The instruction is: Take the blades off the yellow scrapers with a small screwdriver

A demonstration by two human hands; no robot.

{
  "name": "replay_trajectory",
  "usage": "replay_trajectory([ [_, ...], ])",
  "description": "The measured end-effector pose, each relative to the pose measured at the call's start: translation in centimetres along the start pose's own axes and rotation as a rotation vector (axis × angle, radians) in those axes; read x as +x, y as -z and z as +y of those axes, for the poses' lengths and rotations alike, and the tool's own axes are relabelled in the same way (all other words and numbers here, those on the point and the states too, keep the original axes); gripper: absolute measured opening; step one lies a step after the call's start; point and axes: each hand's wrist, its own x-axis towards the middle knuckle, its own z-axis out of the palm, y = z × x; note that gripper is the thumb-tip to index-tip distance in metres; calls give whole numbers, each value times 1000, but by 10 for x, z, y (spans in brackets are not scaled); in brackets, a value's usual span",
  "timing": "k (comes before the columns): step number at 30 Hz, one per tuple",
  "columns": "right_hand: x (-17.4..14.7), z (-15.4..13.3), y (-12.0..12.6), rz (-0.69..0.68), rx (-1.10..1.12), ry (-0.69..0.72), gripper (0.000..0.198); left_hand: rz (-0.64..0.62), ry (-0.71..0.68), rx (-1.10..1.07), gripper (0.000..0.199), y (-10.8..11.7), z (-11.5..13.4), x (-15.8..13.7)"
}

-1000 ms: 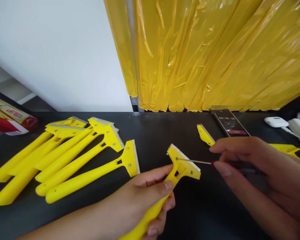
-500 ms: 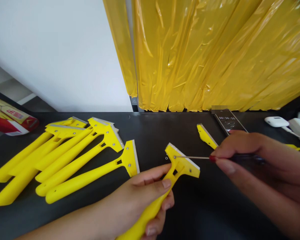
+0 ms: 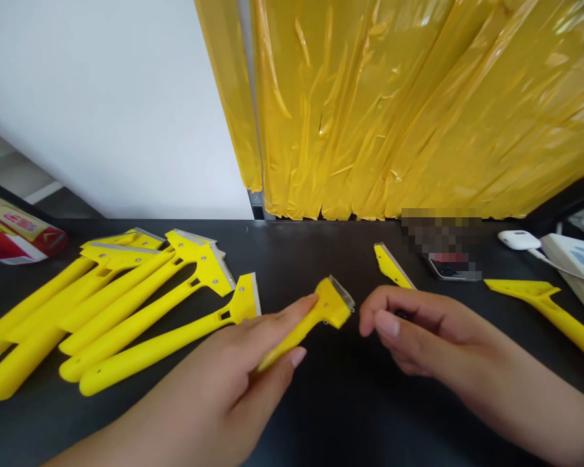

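Note:
My left hand point(image 3: 253, 363) is closed around the handle of a yellow scraper point(image 3: 333, 305), whose head with a metal blade is tilted up and to the right. My right hand point(image 3: 418, 331) is curled just right of that blade, apart from it. A small dark bit of the screwdriver point(image 3: 401, 314) shows behind the curled fingers; its shaft is hidden. Beyond my right hand lies a loose yellow head piece point(image 3: 393, 266) with a metal edge. To the left, several yellow scrapers lie side by side, the nearest scraper point(image 3: 165, 353) close to my left wrist.
A yellow handle point(image 3: 549, 305) lies at the right. Behind it are a partly blurred phone point(image 3: 455, 267), a white charger case point(image 3: 518, 240) with a cable and a white box point(image 3: 571, 266). A red and yellow package point(image 3: 22, 230) sits far left. Yellow plastic sheeting point(image 3: 370, 110) hangs behind the black table.
The screwdriver tip has come off the scraper's screw. My left hand has turned the scraper so its blade faces right, and my right hand has curled and shifted left.

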Motion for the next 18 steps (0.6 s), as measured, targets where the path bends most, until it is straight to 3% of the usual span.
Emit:
replay_trajectory([
  [3, 6, 7, -9, -27, 13, -113, 38, 11, -208, 574, 52, 3, -3, 2],
  [6, 15, 19, -10, -40, 37, -230, 37, 30, -220, 822, 55, 2, -4, 4],
  [10, 25, 28, -8, -36, 97, -301, 40, 32, -181, 930, 57, -1, -2, 5],
  [14, 28, 28, -7, -132, 294, -262, 41, -7, -157, 951, 56, -1, 0, 6],
  [16, 27, 25, 0, -167, 393, -252, 44, -13, -144, 956, 55, -1, 1, 6],
  [18, 26, 21, 16, -118, 308, -222, 44, 4, -151, 972, 55, 1, 1, 6],
])
